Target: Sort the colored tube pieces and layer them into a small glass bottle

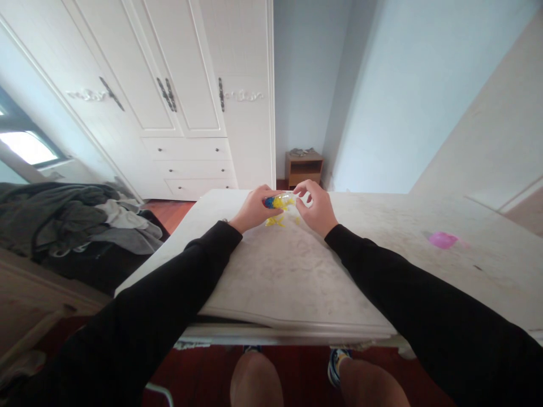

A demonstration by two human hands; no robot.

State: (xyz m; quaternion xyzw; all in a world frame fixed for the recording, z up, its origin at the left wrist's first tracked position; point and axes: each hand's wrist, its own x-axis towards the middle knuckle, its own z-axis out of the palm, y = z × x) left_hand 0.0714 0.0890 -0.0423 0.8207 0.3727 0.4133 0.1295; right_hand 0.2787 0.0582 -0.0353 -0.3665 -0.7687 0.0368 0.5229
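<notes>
A small clear bottle (pixel 288 198) lies sideways above the table, with red, blue and yellow contents layered inside it. My left hand (pixel 255 209) is wrapped around its red and blue end. My right hand (pixel 314 208) is at the bottle's clear right end, thumb and fingers curled in a pinch. What those fingertips hold, if anything, is too small to make out. Just below the bottle, a scatter of yellow bits (pixel 275 221) lies on the pale tabletop (pixel 288 277), close to the left fingers.
A pink, balloon-like object (pixel 443 240) lies on the table's right side. Dark and grey clothes (pixel 85 220) are heaped at left. Beyond the table stand a white wardrobe (pixel 190 113) and a small wooden cabinet (pixel 304 168). The table's near edge (pixel 288 327) runs above my knees.
</notes>
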